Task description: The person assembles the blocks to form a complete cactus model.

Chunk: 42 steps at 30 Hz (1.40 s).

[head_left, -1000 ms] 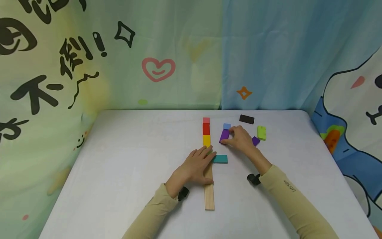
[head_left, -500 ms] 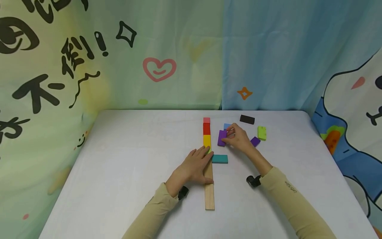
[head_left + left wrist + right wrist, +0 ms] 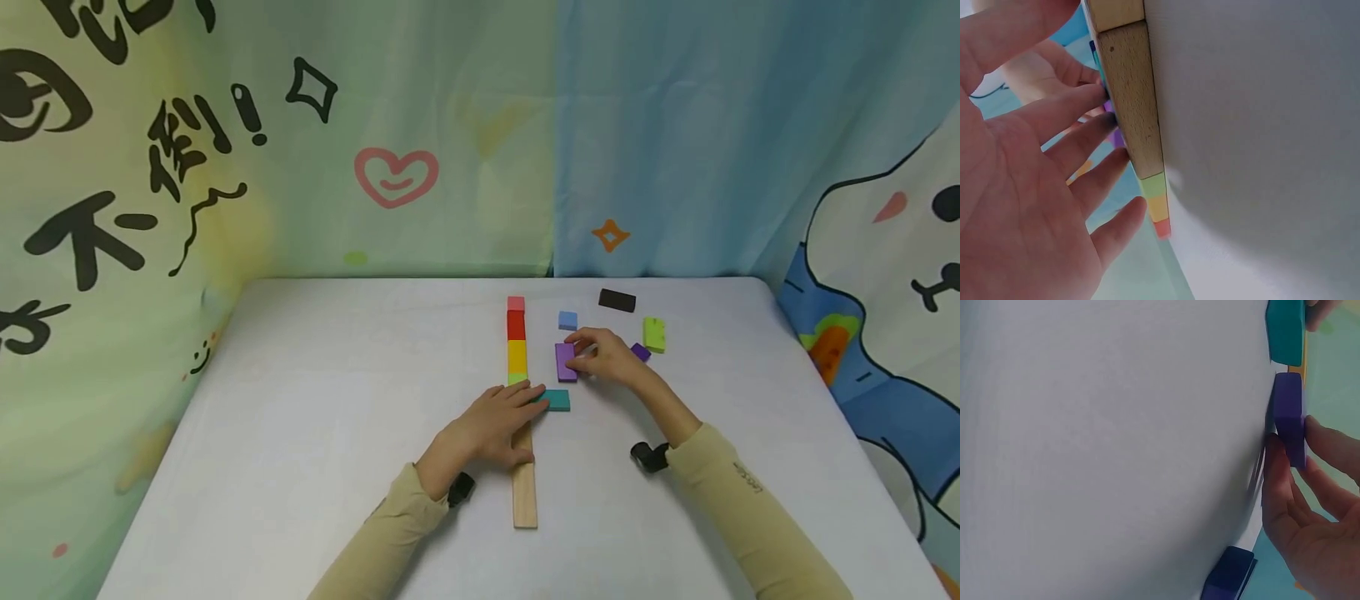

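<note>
My right hand pinches a purple block between thumb and fingers, just right of a straight row of blocks. In the right wrist view, the purple block has its long side along the fingertips, and one end points towards the teal block. Spread across the lower row lies my left hand, fingers extended, its fingertips over the teal block. From the far end, the row runs pink, red, yellow, lime, then plain wood, partly hidden by that hand.
Behind the right hand sit a light blue block and a black block. A green block and another purple block lie to its right. The white table ends at a curtain.
My right hand has shifted the purple block from beside the light blue block towards me, and it now lies straighter, nearer the teal block. The left hand stays on the row, fingertips moved slightly right.
</note>
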Available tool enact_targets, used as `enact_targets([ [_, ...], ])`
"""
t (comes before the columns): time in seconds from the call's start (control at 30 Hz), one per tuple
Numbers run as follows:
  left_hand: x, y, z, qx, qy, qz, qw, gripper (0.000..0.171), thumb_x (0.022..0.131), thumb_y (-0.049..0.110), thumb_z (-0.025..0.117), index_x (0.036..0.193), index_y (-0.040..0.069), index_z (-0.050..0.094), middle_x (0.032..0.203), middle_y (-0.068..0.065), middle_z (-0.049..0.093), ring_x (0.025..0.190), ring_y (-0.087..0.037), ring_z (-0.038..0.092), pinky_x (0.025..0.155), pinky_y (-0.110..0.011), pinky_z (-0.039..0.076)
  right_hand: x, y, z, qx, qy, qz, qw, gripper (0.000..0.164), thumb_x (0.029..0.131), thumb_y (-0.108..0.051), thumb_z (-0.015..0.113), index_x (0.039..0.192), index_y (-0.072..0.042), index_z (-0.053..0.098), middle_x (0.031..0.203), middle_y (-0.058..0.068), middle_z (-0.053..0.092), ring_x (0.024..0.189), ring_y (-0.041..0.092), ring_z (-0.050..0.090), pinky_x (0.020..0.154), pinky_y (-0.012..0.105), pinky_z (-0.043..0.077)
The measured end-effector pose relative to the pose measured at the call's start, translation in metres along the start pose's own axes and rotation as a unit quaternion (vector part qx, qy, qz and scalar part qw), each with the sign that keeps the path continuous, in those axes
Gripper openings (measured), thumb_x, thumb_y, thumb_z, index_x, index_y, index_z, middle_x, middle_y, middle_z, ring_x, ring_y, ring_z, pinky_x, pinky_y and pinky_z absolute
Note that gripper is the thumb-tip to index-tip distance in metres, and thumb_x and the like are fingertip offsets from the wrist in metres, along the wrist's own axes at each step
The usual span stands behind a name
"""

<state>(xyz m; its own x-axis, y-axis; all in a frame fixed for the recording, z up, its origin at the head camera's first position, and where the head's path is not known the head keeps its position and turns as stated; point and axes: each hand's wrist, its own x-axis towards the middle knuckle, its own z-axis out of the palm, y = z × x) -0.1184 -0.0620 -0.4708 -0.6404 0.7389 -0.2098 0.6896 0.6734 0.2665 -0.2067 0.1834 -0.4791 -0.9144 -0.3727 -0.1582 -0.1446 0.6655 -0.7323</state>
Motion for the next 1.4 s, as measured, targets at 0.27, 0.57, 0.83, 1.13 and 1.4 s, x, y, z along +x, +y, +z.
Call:
enact_targets([
  [0.27, -0.0010, -0.0007, 0.0004, -0.006, 0.004, 0.003, 1.0000, 0.081, 0.089, 0.048, 0.068, 0.154, 0.014, 0.035, 0.162, -0.002, 0.026, 0.149, -0.023, 0.019, 0.117, -0.042, 0.024, -0.0021, -0.0047, -0.0008, -0.028, -0.019, 0.002, 0.999, 0.037, 0.088, -0.009, 0.074, 0.119, 0.009, 0.062, 0.111, 0.024, 0.064, 0.091, 0.031, 0.061, 0.078, 0.038, 0.053],
  [0.57, -0.0009, -0.0002, 0.0008, -0.005, 0.009, 0.005, 0.9999, 0.081, 0.088, 0.048, 0.069, 0.154, 0.013, 0.036, 0.161, -0.002, 0.028, 0.149, -0.024, 0.020, 0.117, -0.042, 0.026, -0.0039, -0.0044, -0.0005, -0.039, -0.037, 0.008, 0.999, 0.039, 0.087, -0.012, 0.076, 0.117, 0.010, 0.064, 0.111, 0.023, 0.064, 0.090, 0.029, 0.060, 0.083, 0.042, 0.052],
  [0.83, -0.0011, 0.0000, 0.0018, -0.007, 0.011, 0.006, 0.9999, 0.081, 0.088, 0.048, 0.070, 0.153, 0.013, 0.037, 0.160, -0.002, 0.029, 0.149, -0.024, 0.021, 0.116, -0.043, 0.027, -0.0044, -0.0048, -0.0003, -0.039, -0.046, 0.011, 0.998, 0.038, 0.088, -0.012, 0.075, 0.117, 0.010, 0.064, 0.112, 0.023, 0.064, 0.089, 0.027, 0.059, 0.084, 0.041, 0.052],
  [1.13, -0.0012, -0.0002, 0.0010, 0.000, 0.007, 0.004, 1.0000, 0.081, 0.088, 0.049, 0.069, 0.153, 0.014, 0.037, 0.161, -0.002, 0.028, 0.149, -0.023, 0.020, 0.117, -0.043, 0.026, -0.0036, -0.0046, -0.0009, -0.044, -0.052, 0.012, 0.998, 0.038, 0.088, -0.012, 0.074, 0.118, 0.009, 0.064, 0.112, 0.022, 0.064, 0.089, 0.026, 0.059, 0.083, 0.039, 0.053],
  [1.4, -0.0001, -0.0059, 0.0010, -0.008, 0.020, -0.020, 0.9996, 0.091, 0.084, 0.053, 0.072, 0.155, 0.014, 0.032, 0.164, -0.006, 0.016, 0.150, -0.024, 0.014, 0.119, -0.044, 0.019, -0.0024, -0.0028, -0.0001, -0.041, -0.049, 0.010, 0.998, 0.038, 0.088, -0.012, 0.074, 0.118, 0.009, 0.065, 0.112, 0.022, 0.064, 0.089, 0.027, 0.058, 0.083, 0.040, 0.053],
])
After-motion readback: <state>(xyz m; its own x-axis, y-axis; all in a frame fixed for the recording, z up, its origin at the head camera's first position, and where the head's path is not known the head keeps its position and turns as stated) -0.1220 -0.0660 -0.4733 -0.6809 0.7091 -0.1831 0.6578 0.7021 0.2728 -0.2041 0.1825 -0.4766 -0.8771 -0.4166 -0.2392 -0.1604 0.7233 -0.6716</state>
